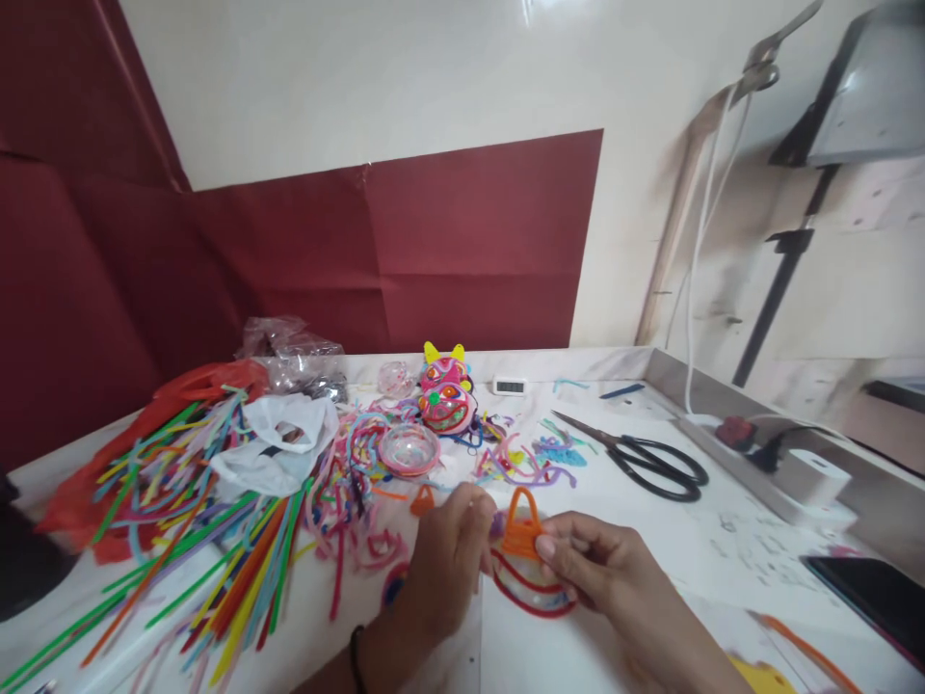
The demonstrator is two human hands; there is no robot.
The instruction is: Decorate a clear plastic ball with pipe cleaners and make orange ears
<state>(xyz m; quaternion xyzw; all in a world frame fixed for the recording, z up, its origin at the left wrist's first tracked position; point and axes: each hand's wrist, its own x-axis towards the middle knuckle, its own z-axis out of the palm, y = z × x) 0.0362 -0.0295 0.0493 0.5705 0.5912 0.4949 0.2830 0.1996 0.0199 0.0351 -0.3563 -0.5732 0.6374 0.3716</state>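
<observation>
Between the thumb and fingers of my right hand is an orange pipe cleaner, bent into a pointed loop with several stacked rows below it. A clear round piece edged with red pipe cleaner sits just under it, close to the right fingertips; I cannot tell whether they touch it. To its left my left hand is closed, fingers pressed together, and hides whatever may be in them. Behind the left hand lies a small orange bent shape, partly covered.
Bundles of coloured pipe cleaners spread on the left beside a white plastic bag. Decorated animal faces and a clear bowl-like piece stand at the middle back. Black-handled scissors, a power strip and a phone are on the right.
</observation>
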